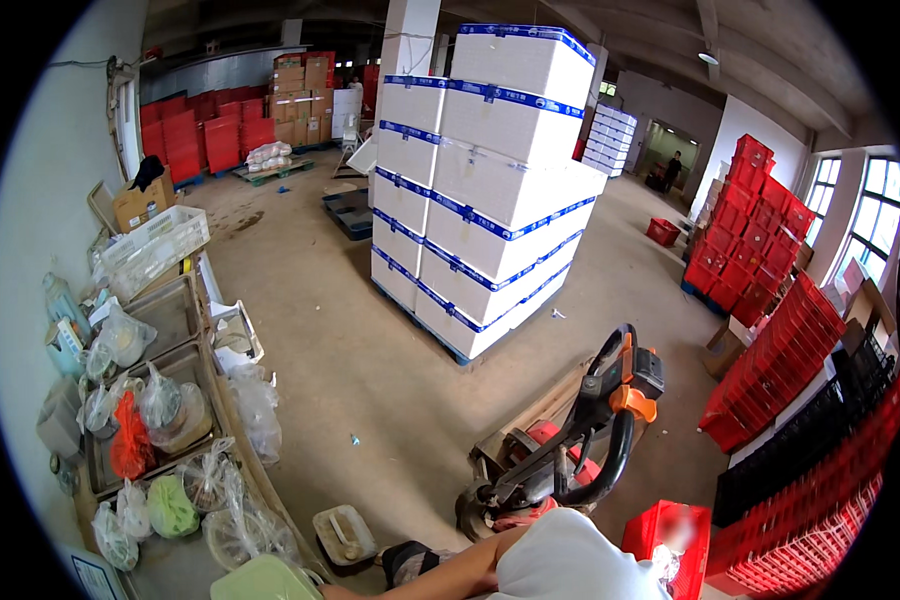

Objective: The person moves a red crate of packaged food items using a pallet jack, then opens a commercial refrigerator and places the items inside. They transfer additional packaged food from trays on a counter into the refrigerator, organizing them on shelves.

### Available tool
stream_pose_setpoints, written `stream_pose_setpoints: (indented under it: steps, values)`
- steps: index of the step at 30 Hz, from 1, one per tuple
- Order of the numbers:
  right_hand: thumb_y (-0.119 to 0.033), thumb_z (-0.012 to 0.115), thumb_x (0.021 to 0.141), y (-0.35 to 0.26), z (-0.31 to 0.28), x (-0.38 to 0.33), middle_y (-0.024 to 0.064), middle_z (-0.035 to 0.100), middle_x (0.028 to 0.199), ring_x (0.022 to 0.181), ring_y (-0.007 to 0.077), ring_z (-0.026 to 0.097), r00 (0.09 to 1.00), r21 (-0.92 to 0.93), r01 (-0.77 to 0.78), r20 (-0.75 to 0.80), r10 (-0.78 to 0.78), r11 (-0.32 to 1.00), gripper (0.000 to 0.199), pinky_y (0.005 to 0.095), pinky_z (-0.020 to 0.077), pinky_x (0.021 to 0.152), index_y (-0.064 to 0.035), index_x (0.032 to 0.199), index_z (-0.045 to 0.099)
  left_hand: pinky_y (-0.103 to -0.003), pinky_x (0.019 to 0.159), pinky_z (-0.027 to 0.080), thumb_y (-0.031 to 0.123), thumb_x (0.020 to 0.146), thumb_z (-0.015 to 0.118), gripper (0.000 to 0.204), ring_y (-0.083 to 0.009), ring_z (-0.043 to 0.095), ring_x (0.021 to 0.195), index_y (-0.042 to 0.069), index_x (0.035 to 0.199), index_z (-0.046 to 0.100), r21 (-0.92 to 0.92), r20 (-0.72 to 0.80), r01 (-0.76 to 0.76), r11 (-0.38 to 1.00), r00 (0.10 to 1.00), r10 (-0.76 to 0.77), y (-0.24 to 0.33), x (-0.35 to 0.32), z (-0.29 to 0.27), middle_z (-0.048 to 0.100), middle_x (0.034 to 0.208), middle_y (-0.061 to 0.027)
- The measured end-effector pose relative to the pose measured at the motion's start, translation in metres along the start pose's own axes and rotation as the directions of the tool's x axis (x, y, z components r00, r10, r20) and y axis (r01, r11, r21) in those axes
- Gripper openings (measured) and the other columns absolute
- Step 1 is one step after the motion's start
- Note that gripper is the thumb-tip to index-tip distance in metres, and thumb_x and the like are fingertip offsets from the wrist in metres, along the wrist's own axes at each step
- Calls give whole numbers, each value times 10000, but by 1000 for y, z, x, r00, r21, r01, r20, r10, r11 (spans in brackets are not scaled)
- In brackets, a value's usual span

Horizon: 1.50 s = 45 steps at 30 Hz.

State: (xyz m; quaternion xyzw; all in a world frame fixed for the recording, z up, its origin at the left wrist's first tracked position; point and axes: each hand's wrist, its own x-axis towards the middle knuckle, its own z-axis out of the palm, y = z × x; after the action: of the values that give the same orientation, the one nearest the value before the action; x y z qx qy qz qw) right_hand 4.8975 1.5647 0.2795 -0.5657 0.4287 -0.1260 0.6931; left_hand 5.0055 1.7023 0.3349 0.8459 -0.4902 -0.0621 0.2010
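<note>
- One bare forearm (pixel 440 582) and one white sleeve (pixel 575 560) are seen at the lower edge; which arm it is cannot be told.
- Both hands are cut off from view, so it cannot be told how far they are opened, whether they are apart or together, or what is held.
- One pale green container (pixel 260 580) is placed at the lower edge, just beyond the forearm's far end; whether it is touched cannot be told.
- One lidded tub (pixel 346 535) is set beside the bench (pixel 175 565).
- On the bench, one red bag (pixel 130 437), one green-filled bag (pixel 172 507) and several clear bags (pixel 162 400) are gathered; two dark trays (pixel 165 312) and one white slatted crate (pixel 155 248) are also seen.
- Ahead of the sleeve, one pallet truck (pixel 580 420) is parked with its handle raised.
- One red crate (pixel 645 530) is seen just right of the sleeve.
- White boxes (pixel 515 190) are stacked on one pallet (pixel 458 354), six high in the front column and five in the left.
- A wide strip of floor (pixel 310 330) is left between bench and boxes; another is bounded on the right by stacked red crates (pixel 775 365).
- One distant person (pixel 672 172) is seen near a doorway.
</note>
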Motion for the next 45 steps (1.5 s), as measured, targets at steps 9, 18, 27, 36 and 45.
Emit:
stream_pose_setpoints:
  steps: [9,18,27,36,45]
  values:
    - [-363,605,805,-11,-20,-18,55,570,1005,821,103,543,958,419,-201,271,89,885,449,216,436,671,-25,1093,535,-415,864,430,175,851,515,290,-279,556,957,-1,1080,535,-744,-121,288,604,830,-544,5,-58,5,581,1029,-161]
    - [-285,556,846,40,-66,-69,83,549,1146,1050,222,530,940,543,-288,319,124,789,447,375,410,914,-42,1203,440,-426,921,407,266,941,362,367,-287,543,1006,-20,1132,494,-567,474,-365,-739,589,-654,73,-160,36,574,1090,-161]
    - [-250,544,857,47,-110,-122,97,552,1146,1073,222,513,897,569,-334,437,67,751,400,371,390,926,-8,1169,477,-404,1023,307,208,956,326,367,-284,453,1138,-45,1200,432,-312,276,-692,-651,590,-759,145,-219,66,490,1215,-164]
    - [-264,589,830,59,-122,-112,118,525,1143,1051,218,512,878,322,-330,451,163,887,500,370,403,910,30,1196,420,-394,1048,264,167,949,330,324,-255,447,1134,-31,1176,448,-34,444,-862,-506,440,-780,162,-206,89,490,1219,-152]
    - [-295,582,847,38,-116,-87,190,530,1107,929,238,592,685,-60,-444,620,382,894,518,281,506,741,4,1222,385,-409,1056,247,179,939,349,312,-250,440,1144,-12,1157,463,-77,192,-873,-481,460,-867,152,-187,112,502,1201,-137]
